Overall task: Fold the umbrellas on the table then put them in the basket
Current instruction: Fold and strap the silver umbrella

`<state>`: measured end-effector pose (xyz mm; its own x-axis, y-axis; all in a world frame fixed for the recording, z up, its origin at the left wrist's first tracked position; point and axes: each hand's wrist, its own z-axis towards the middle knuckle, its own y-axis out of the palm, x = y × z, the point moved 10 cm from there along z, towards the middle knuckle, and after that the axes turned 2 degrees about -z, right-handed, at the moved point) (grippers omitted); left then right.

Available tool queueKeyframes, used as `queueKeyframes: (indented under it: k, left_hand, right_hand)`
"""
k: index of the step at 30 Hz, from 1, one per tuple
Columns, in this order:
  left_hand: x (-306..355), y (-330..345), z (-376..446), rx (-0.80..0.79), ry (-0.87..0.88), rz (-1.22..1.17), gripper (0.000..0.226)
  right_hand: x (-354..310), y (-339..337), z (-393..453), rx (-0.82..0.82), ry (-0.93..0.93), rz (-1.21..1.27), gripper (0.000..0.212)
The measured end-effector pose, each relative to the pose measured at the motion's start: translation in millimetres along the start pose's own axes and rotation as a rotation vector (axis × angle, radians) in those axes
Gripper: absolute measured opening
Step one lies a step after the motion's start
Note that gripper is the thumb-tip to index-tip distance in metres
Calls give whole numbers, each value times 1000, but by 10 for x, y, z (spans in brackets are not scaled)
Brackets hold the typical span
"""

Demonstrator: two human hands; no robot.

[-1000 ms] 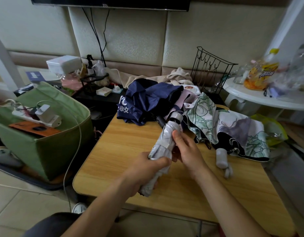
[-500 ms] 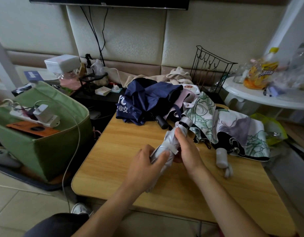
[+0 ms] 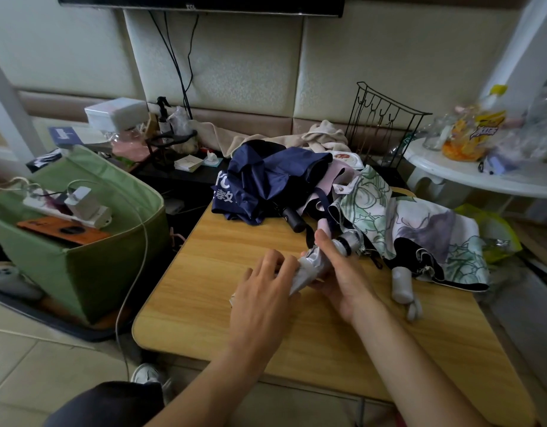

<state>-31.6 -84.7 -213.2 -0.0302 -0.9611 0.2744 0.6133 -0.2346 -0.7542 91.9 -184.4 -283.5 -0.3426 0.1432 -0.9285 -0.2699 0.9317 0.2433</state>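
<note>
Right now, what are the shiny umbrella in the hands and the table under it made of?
The silver umbrella, held by the left hand and right hand, looks like thin coated fabric: it creases and has a soft metallic sheen. The table looks like wood or a wood-look laminate: pale yellow-brown with grain lines and a smooth, slightly glossy top. Which one, I can't tell.
</note>
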Motion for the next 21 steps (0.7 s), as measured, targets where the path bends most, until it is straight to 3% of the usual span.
queueKeyframes:
  k: [3, 8, 11, 15, 18, 21]
  left_hand:
    - [20, 53, -46, 30, -21, 83, 56]
    - [87, 146, -79, -2, -45, 58, 49]
    - [65, 61, -5, -42, -156, -102, 50]
    - [-276, -14, 25, -52, -404, -396, 49]
    - [-418, 205, -36, -267, -588, -630, 56]
    - [-386, 354, -91, -461, -602, -693, 43]
  right_hand:
    - [31, -61, 7, 53, -14, -35, 118]
    - [55, -134, 26, 79, -78, -80, 78]
    - [14, -86, 55, -2, -68, 91, 45]
    - [-109, 71, -8, -141, -122, 146, 44]
    - [-151, 175, -68, -193, -145, 162, 43]
    - [-178, 242, -86, -233, -174, 175, 44]
